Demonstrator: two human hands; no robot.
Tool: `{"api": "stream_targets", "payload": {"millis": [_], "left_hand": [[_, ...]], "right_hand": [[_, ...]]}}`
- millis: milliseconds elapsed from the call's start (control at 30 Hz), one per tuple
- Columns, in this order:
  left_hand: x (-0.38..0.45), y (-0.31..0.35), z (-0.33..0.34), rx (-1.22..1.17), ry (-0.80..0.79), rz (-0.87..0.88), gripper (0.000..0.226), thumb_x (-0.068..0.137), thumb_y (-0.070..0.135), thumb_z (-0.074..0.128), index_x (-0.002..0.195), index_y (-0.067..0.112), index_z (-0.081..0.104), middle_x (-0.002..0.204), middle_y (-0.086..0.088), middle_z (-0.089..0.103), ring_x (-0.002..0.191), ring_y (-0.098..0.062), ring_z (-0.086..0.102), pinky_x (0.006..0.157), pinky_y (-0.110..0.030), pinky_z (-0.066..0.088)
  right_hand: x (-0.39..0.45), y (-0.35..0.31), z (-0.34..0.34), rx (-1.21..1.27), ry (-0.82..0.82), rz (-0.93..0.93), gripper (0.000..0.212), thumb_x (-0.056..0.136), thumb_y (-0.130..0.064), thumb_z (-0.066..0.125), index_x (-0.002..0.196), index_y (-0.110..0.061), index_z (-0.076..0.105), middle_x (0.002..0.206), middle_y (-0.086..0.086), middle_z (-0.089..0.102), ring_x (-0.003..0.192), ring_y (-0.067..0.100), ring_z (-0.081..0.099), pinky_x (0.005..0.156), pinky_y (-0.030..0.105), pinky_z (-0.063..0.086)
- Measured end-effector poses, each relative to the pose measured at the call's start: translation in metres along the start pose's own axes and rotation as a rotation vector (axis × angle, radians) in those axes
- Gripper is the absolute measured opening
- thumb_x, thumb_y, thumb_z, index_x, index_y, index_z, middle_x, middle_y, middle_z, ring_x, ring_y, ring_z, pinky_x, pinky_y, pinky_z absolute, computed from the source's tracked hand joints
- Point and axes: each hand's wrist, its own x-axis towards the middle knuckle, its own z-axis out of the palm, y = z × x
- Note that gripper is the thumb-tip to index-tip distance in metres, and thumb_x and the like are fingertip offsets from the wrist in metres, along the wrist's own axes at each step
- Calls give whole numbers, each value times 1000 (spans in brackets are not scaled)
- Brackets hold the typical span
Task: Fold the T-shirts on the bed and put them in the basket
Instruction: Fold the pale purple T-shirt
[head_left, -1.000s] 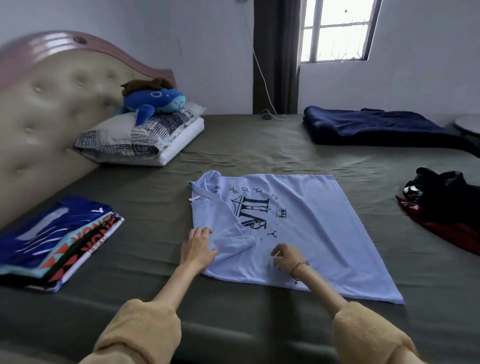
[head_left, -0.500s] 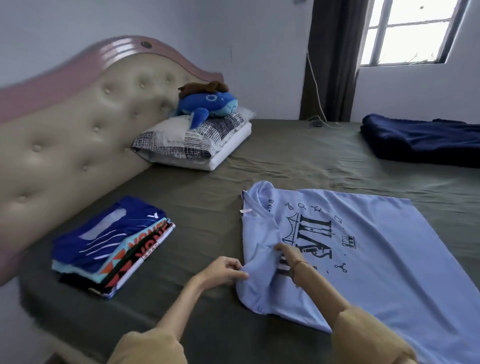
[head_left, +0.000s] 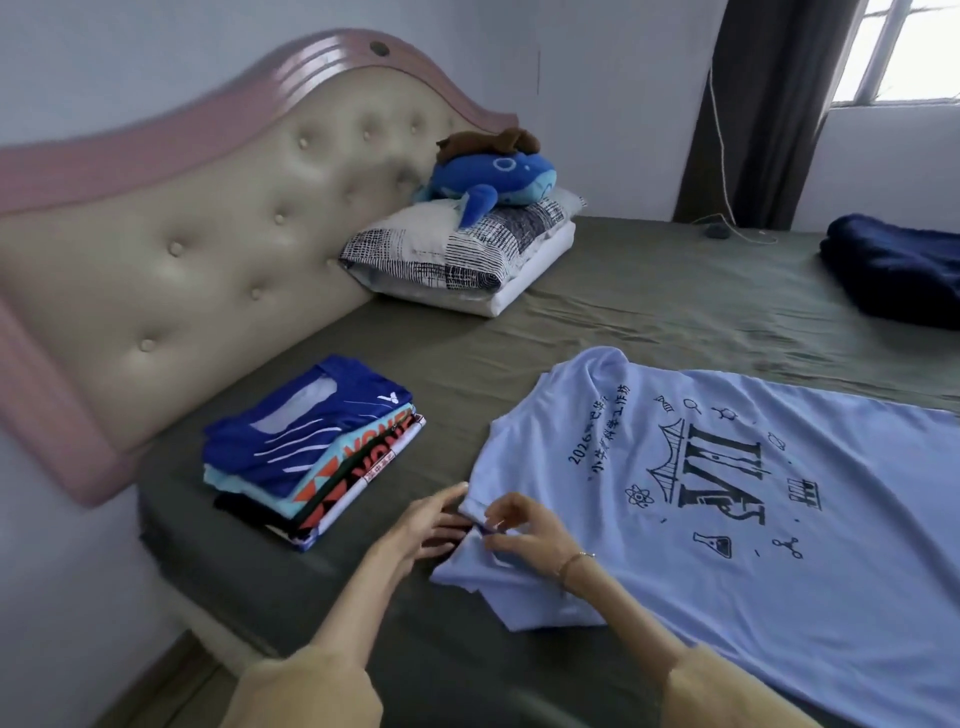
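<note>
A light blue T-shirt (head_left: 727, 519) with a black print lies spread on the olive-green bed (head_left: 649, 301), collar toward the headboard. At its near left sleeve both hands meet. My right hand (head_left: 524, 530) pinches the sleeve's edge, fingers curled. My left hand (head_left: 426, 525) touches the same sleeve edge with its fingers mostly straight. The sleeve fabric is bunched between them. A stack of folded T-shirts (head_left: 311, 447), blue on top, sits to the left. No basket is in view.
A tufted headboard (head_left: 208, 223) runs along the left. Pillows (head_left: 457, 260) with a blue plush toy (head_left: 493, 182) lie at the back. A dark blue folded blanket (head_left: 893, 270) sits at the far right. The bed's near edge is just below my forearms.
The view has swung left and closer. My hands have moved together to the sleeve's edge, and the shirt's printed text beside the collar is now uncovered.
</note>
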Motion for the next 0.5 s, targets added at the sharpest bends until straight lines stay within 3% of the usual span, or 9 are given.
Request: {"api": "stream_targets", "payload": {"millis": [67, 167, 267, 333, 433, 500], "left_hand": [[6, -1, 7, 106, 11, 15, 22, 92, 32, 58, 86, 11, 63, 76, 0, 65, 66, -7, 56, 58, -18, 40], [12, -6, 10, 143, -44, 39, 18, 90, 16, 63, 74, 8, 60, 54, 1, 57, 44, -5, 49, 42, -16, 35], [7, -6, 8, 202, -32, 25, 23, 93, 16, 57, 70, 12, 59, 62, -2, 51, 48, -8, 45, 43, -18, 33], [5, -8, 11, 237, 0, 21, 28, 97, 15, 47, 70, 14, 53, 65, -2, 43, 54, -11, 40, 45, -19, 30], [-8, -7, 15, 287, -50, -14, 19, 97, 26, 50, 94, 9, 58, 73, -3, 50, 65, -12, 47, 50, -18, 34], [-12, -11, 13, 375, -100, -24, 45, 91, 36, 60, 124, 6, 55, 105, -4, 58, 100, -19, 57, 65, -22, 39]], "right_hand": [[-8, 0, -8, -180, -13, -39, 34, 73, -12, 74, 70, -32, 46, 70, -15, 53, 64, 3, 50, 63, 11, 38], [-20, 5, -21, -448, -48, 1, 35, 74, -29, 73, 59, -31, 41, 58, -13, 47, 60, 9, 46, 59, 20, 36], [-35, 9, -34, -570, -44, 148, 38, 82, -42, 61, 53, -23, 43, 54, -6, 56, 56, 8, 52, 66, 27, 46], [-44, 10, -41, -612, -35, 227, 42, 85, -46, 56, 53, -21, 45, 63, 2, 67, 60, 9, 62, 74, 28, 53], [-55, 11, -51, -683, 1, 375, 45, 84, -49, 53, 52, -19, 44, 79, 9, 71, 78, 21, 66, 74, 29, 52], [-62, 10, -54, -631, 16, 485, 45, 85, -51, 49, 54, -19, 51, 58, 4, 67, 62, 15, 66, 71, 26, 51]]}}
